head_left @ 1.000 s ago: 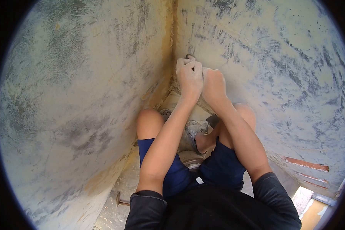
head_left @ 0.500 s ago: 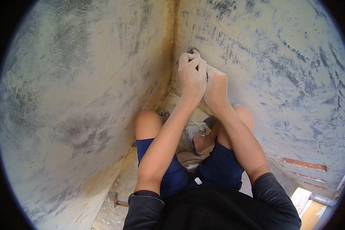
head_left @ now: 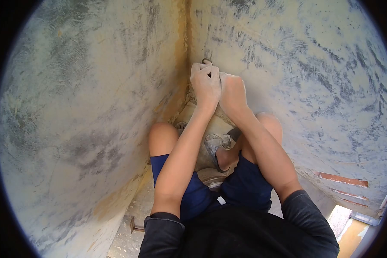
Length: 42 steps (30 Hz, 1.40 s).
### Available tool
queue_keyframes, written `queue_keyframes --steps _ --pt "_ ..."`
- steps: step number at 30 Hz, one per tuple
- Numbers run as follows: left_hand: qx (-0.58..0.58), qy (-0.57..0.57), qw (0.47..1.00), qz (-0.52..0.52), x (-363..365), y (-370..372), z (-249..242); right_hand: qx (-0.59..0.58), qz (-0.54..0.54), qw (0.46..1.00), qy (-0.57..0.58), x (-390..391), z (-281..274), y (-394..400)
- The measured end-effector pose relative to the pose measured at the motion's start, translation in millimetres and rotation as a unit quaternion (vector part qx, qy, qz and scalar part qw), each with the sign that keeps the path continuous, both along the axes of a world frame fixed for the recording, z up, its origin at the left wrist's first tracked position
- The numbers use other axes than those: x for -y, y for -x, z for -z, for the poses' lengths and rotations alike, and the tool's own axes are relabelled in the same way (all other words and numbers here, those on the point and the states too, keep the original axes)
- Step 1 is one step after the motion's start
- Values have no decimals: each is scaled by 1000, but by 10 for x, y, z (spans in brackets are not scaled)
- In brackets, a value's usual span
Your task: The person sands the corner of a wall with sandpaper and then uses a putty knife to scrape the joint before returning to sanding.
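Note:
My left hand [head_left: 206, 88] is closed around a small tool with a dark curved end [head_left: 207, 61], which sticks out above the fingers against the right wall [head_left: 279, 73]. The rest of that tool is hidden by the hand, so its kind cannot be made out. Close against it, my right hand [head_left: 233, 92] is curled shut, its fingers turned away from view; what they grip is hidden. Pale dust coats both hands. They are near the corner seam [head_left: 187, 47], on the right wall's side.
The left wall [head_left: 73, 107] is patchy pale and grey, with brownish staining along the corner. Below are my bent knees, a sandalled foot [head_left: 223, 158] and the dusty floor [head_left: 137, 206]. Reddish slots [head_left: 344, 179] mark the lower right wall, above a bright opening [head_left: 339, 219].
Both hands have shifted slightly down along the right wall, still closed and side by side. The view has turned a little, moving the corner left in the picture; more of the sandalled foot shows.

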<state>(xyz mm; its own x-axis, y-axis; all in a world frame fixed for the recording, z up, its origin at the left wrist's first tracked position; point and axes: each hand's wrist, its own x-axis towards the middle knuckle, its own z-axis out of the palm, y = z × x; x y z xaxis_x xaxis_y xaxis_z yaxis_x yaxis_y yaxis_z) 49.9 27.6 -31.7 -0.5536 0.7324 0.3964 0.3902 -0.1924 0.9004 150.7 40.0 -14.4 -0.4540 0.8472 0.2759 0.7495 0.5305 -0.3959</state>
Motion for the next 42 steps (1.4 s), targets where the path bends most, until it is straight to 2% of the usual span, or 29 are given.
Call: queue_keyframes --steps 2,5,6,8,9,11,14,15,17,20,23,24,26,29,30,32,33,35,36,38,39,41,42 --pt "-22 -46 999 1 6 -19 -39 -118 -1 992 -42 65 -92 -4" --pt "-6 -46 999 11 64 -53 -250 -135 -10 990 -50 136 -247 -30" --pt "-5 -42 999 12 71 -41 -165 -134 -8 990 -45 125 -163 -25" --pt "12 17 1000 6 -3 -10 23 -11 15 1000 -4 19 -2 -10" --pt "9 13 1000 7 -8 -20 12 -15 16 1000 -8 28 -22 -20" --pt "-12 -47 999 -9 -12 -35 1 -105 1 994 -39 57 -55 -25" --pt "-10 -64 998 -8 49 -79 -263 -143 -3 988 -61 121 -220 -27" --pt "-8 -59 998 -8 63 -61 -183 -141 -3 988 -56 115 -153 -27" --pt "-25 -7 1000 0 6 -6 -8 -20 9 1000 7 18 -23 -22" --pt "-17 -45 999 5 -2 -8 -6 -90 5 996 -25 48 -33 -11" --pt "-24 -81 996 2 42 -57 -225 -136 0 989 -53 138 -235 -30" --pt "-22 -75 997 2 68 -50 -158 -134 1 990 -47 138 -174 -25" --pt "-12 -19 1000 1 38 -29 -62 -40 20 999 9 48 -63 -16" --pt "-9 -3 1000 -6 -12 -3 73 -72 0 997 -12 41 -22 -4" --pt "-9 -6 1000 -8 -12 -12 -14 -71 -2 997 -15 63 -89 -4" --pt "-26 -99 995 -4 36 -66 -208 -139 1 988 -63 143 -223 -22" --pt "-24 -94 995 -5 44 -52 -154 -138 1 989 -58 139 -188 -19" --pt "-43 -51 998 7 39 -35 -72 -62 9 998 -22 91 -138 -36" --pt "-44 -53 998 10 27 -41 -34 -63 12 998 -24 67 -83 -51" --pt "-5 17 1000 -2 21 -19 22 -49 -18 997 -48 23 41 -35" --pt "-6 13 1000 -3 22 -20 -30 -51 -19 997 -52 39 -15 -27" --pt "-44 -94 995 0 41 -64 -152 -133 -4 988 -83 123 -170 -48" --pt "-42 -90 995 -1 44 -62 -158 -131 -4 988 -79 125 -192 -47"
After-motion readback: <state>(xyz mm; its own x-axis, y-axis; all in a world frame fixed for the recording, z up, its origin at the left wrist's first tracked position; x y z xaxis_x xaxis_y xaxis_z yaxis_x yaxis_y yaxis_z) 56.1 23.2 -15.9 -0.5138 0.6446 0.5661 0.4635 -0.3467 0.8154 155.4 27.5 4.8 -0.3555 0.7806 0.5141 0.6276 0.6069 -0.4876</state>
